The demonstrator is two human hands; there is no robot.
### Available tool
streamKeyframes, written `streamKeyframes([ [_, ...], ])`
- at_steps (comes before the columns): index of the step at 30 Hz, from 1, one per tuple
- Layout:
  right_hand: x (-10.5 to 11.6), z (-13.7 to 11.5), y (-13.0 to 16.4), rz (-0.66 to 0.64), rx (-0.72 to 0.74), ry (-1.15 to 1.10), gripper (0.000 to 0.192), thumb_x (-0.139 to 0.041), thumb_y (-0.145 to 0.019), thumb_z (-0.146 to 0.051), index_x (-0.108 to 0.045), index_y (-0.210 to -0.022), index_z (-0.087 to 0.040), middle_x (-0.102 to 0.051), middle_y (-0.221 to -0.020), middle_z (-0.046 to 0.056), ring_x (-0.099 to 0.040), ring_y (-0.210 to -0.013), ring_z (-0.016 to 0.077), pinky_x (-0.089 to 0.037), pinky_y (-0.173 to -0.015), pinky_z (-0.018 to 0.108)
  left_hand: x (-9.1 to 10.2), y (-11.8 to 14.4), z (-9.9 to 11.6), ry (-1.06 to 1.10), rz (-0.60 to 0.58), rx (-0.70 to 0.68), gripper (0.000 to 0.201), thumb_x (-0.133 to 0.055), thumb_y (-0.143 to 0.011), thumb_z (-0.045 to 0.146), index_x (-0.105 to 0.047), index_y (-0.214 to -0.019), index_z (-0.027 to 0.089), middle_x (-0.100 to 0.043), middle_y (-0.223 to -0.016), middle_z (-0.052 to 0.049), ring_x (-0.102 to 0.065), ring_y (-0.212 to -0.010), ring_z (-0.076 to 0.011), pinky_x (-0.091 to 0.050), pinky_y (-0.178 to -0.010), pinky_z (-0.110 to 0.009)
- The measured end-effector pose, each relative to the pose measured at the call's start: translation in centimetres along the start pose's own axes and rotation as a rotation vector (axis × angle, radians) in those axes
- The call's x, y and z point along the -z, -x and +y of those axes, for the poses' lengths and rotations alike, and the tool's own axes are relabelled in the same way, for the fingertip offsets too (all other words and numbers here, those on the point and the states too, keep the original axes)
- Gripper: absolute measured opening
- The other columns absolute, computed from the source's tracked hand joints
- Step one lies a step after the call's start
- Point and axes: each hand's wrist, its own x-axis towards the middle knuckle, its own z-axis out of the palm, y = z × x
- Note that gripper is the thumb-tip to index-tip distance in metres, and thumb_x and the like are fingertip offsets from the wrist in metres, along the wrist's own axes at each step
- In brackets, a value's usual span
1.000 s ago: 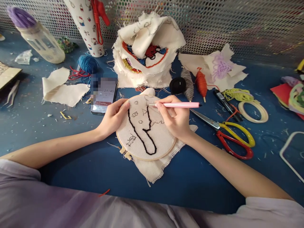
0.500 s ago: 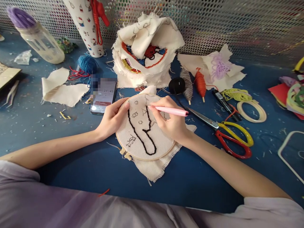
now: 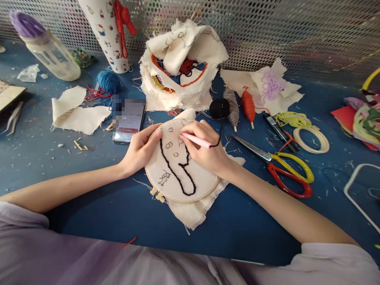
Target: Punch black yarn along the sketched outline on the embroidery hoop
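Note:
My left hand (image 3: 142,148) grips the left rim of a round embroidery hoop (image 3: 149,183), thumb on top of the cloth. Stretched in the hoop is cream cloth (image 3: 160,168) with pencil sketches and a thick black yarn outline (image 3: 175,178). In my right hand (image 3: 209,152) is a pink punch needle (image 3: 197,140), pinched like a pen over the upper part of the cloth. Black yarn runs from its back end toward a black yarn ball (image 3: 219,108). The needle's tip is hidden by my fingers.
Right of the hoop lie scissors (image 3: 270,158), a black marker (image 3: 279,130), a tape-like ring (image 3: 311,139) and an orange yarn spool (image 3: 247,106). A phone (image 3: 129,118) and blue yarn (image 3: 109,82) sit left. Behind are stacked embroidered cloths (image 3: 178,95) and a tumbler (image 3: 108,35).
My right hand has shifted a little left across the cloth, and the punch needle points more toward me. Its black yarn now curves up from the back end. My left hand stays on the hoop.

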Motion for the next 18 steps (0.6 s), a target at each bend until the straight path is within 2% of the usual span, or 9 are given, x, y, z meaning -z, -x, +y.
streamKeyframes([
  [6,0.5,-0.3,0.4,0.101,-0.175,-0.246,0.003,-0.056,-0.091,-0.025,-0.054,-0.089,-0.023,-0.059,-0.081,0.001,-0.058,-0.073,0.0147,-0.048,-0.067,0.032,0.1,-0.2,-0.4,-0.014,-0.01,0.022,0.041,-0.051,-0.094,0.041,-0.065,-0.123,0.016,-0.069,-0.117,-0.008,-0.063,-0.103,-0.0203,-0.051,-0.081,-0.027],
  [11,0.5,0.4,0.7,0.232,-0.263,-0.37,0.016,-0.059,-0.09,-0.034,-0.052,-0.078,-0.024,-0.051,-0.072,-0.002,-0.053,-0.064,0.0131,-0.047,-0.06,0.031,0.1,-0.3,-0.3,-0.009,0.001,0.046,0.04,-0.051,-0.093,0.042,-0.066,-0.121,0.016,-0.071,-0.111,-0.008,-0.064,-0.098,-0.02,-0.051,-0.077,-0.027],
  [18,0.4,0.6,0.4,0.273,-0.352,-0.496,0.022,-0.062,-0.087,-0.036,-0.05,-0.073,-0.024,-0.048,-0.065,-0.004,-0.051,-0.06,0.0127,-0.048,-0.061,0.033,0.1,-0.3,-0.5,0.005,0.005,0.055,0.039,-0.053,-0.092,0.041,-0.067,-0.119,0.016,-0.072,-0.108,-0.008,-0.064,-0.095,-0.0192,-0.051,-0.076,-0.027],
])
